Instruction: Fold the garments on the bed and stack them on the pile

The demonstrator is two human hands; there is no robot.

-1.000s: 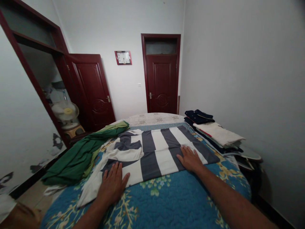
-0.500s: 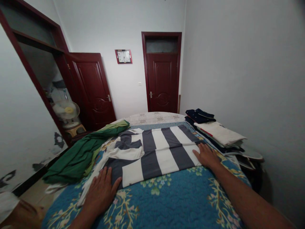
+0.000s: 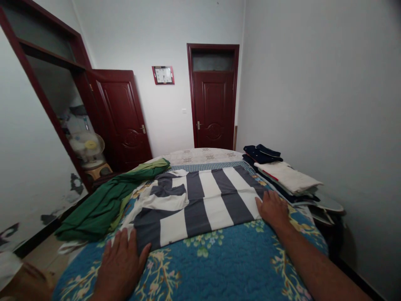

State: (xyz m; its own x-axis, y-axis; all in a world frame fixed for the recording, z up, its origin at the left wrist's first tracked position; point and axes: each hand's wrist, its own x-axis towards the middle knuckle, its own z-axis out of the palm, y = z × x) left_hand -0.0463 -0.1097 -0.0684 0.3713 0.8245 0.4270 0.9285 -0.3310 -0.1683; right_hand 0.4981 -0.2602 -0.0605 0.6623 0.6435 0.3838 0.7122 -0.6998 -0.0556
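A grey-and-white striped shirt (image 3: 210,205) lies spread and folded over lengthwise on the blue floral quilt (image 3: 232,263). Its sleeve is bunched toward the left end. My left hand (image 3: 120,259) rests flat on the shirt's near left corner, fingers stretched and thumb apart. At the opposite end, my right hand (image 3: 274,209) lies on the right edge of the cloth, its fingers pointing away from me and its thumb spread. Neither hand grips the fabric.
Green clothing (image 3: 103,205) lies heaped along the left side. Folded clothes (image 3: 288,175) are stacked at the right, dark and white ones together. Behind the quilt is a patterned pale cover (image 3: 197,155). A fan (image 3: 87,146) stands beyond the open door (image 3: 120,113) at left.
My left hand has slid a little left and toward me along the shirt's end. The right hand has stayed almost in place at the other edge. The shirt looks nearly unchanged.
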